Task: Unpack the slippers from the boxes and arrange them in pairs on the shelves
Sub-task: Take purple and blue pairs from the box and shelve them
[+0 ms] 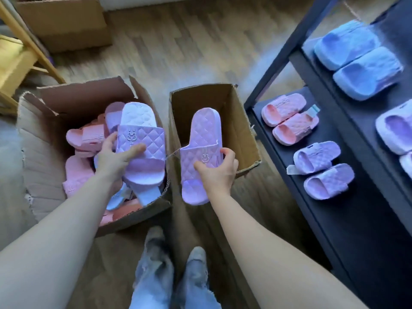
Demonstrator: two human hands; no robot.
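My left hand (113, 158) grips a purple quilted slipper (142, 143) by its strap, above the left cardboard box (42, 139) that holds several pink and purple slippers. My right hand (219, 169) pinches the strap of a matching purple slipper (201, 150) over the near edge of the right cardboard box (236, 121), whose visible inside is bare. A thin string runs between the two slippers. On the black shelf (330, 210) at the right stand a pink pair (289, 119) and a purple pair (321, 169). A blue pair (356, 56) sits on the shelf above.
A third closed cardboard box (62, 23) stands at the far left on the wooden floor. A yellow wooden frame (20, 54) is at the left edge. Another pale purple slipper (394, 130) shows at the right edge. My legs in jeans (169, 275) are below.
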